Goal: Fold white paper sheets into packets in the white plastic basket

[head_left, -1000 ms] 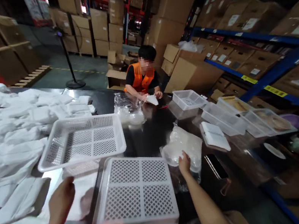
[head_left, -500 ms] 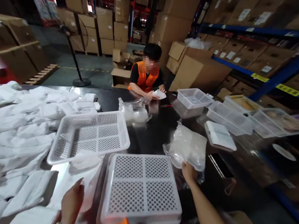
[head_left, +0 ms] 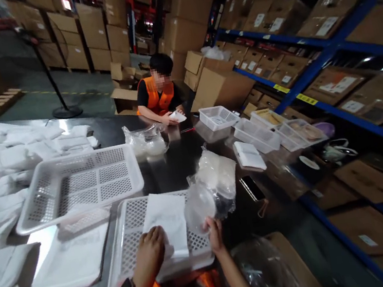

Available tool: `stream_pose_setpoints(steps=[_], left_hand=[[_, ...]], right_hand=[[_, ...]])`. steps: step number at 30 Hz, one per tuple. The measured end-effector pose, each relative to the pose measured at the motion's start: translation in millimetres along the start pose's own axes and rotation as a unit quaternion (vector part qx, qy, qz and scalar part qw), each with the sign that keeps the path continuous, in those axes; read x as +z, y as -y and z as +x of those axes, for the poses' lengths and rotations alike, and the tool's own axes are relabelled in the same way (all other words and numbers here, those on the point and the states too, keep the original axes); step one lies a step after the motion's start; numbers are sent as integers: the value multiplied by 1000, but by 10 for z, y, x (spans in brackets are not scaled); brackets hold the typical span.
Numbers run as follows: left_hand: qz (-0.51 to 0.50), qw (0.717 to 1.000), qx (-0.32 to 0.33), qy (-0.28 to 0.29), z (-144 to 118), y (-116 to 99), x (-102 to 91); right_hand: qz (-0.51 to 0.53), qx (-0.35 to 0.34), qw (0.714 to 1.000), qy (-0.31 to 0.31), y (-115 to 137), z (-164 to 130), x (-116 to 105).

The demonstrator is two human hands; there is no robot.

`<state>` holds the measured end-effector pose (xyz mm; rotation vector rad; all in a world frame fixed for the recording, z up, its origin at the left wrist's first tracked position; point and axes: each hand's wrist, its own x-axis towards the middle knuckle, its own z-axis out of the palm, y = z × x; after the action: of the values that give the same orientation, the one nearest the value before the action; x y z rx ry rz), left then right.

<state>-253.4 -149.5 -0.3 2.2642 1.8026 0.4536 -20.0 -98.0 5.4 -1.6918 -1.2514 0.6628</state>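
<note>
Plastic disc (head_left: pixel 198 206), pinched by its edge, in right grip (head_left: pixel 215 234)

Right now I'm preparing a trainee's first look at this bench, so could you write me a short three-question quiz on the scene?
1. Which of the person's own hands holds the translucent disc?
2. True or false: the phone lies on the dark tabletop.
3. The white sheet by the left hand lies on: A) a cardboard box; B) the perforated tray nearest the person; C) a shelf.

Key: 1. The right hand. 2. True. 3. B.
</note>
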Motion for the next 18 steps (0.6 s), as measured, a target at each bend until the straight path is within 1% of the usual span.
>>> stream_pose_setpoints(steps=[4, 7, 9, 11, 14, 15, 17, 18], left_hand=[[83, 996, -24, 6, -136, 164, 2], [91, 996, -13, 11, -221, 235, -7], [90, 996, -14, 4, -255, 237, 19], [89, 996, -23, -6, -265, 228, 66], [76, 997, -31, -7, -249, 228, 128], [71, 997, -32, -7, -239, 230, 137], [64, 997, -37, -2, -221, 229, 133], [61, 997, -40, 2, -211, 225, 121]], right_hand=[[-87, 11, 989, 122, 114, 165, 98], [-159, 1, 975, 157, 228, 268, 88], [-200, -14, 966, 161, 339, 265, 54], [-258, -47, 952, 156, 470, 227, 21], [-346, -108, 922, 137, 662, 204, -2], [-368, -118, 913, 131, 713, 225, 1], [-408, -110, 899, 115, 779, 323, 23], [-429, -101, 893, 96, 792, 395, 44]])
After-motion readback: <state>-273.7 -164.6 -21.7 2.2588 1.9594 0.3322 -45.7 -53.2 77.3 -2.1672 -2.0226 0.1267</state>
